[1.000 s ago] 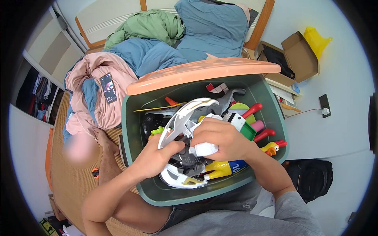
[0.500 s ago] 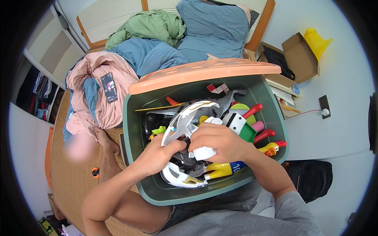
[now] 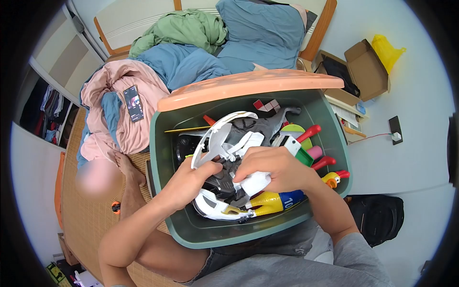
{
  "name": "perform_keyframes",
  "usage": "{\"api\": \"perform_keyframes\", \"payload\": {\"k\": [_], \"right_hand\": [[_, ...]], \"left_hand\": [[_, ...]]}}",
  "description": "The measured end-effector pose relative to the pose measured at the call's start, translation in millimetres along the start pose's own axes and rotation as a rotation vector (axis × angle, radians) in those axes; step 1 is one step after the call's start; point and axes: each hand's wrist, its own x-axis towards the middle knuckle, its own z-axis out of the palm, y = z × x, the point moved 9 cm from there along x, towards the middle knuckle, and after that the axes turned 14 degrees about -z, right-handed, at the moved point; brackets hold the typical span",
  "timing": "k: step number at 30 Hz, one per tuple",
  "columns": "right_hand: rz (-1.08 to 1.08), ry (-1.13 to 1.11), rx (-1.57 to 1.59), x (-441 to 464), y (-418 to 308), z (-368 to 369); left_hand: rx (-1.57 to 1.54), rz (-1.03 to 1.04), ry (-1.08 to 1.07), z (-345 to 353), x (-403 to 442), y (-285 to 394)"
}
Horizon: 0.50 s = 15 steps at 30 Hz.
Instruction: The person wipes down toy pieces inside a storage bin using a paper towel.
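Over the green bin (image 3: 160,158) I hold a white and dark grey toy (image 3: 222,136) with curved shell pieces. My left hand (image 3: 191,179) grips its left side, thumb on the dark middle part and fingers behind the curved white piece. My right hand (image 3: 275,170) is closed on a white part (image 3: 256,183) of the same toy. Beneath and around lie a grey shark-like toy (image 3: 282,119), a yellow rubber toy in a blue shirt (image 3: 270,202), red handles (image 3: 310,133) and a red-and-white block piece (image 3: 266,105).
An orange lid (image 3: 248,83) leans at the bin's back edge. A phone (image 3: 134,103) lies on pink bedding (image 3: 114,79) at left. To the right are an open cardboard box (image 3: 368,69), a yellow bag (image 3: 388,51) and a black backpack (image 3: 374,217).
The toy has tilted and spread in my hands, showing more of its white parts and dark middle. My right hand has shifted slightly right with the white part.
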Motion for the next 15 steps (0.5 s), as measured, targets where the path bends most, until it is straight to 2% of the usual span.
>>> {"api": "perform_keyframes", "payload": {"k": [2, 9, 12, 15], "right_hand": [[0.039, -0.075, 0.025, -2.5, 0.7, -2.2], [-0.044, 0.000, 0.052, -2.4, -3.7, 4.0], [-0.026, -0.016, -0.024, -0.8, -5.3, -9.0], [0.018, -0.098, -0.031, -4.1, 0.1, -15.2]], "left_hand": [[-0.078, -0.024, -0.019, -0.4, -2.4, 2.3], [-0.029, -0.039, -0.017, -3.4, -2.4, 3.1], [-0.123, -0.039, -0.025, -2.5, -5.4, 6.2], [-0.185, -0.071, -0.050, -2.0, -9.0, 7.1]]}}
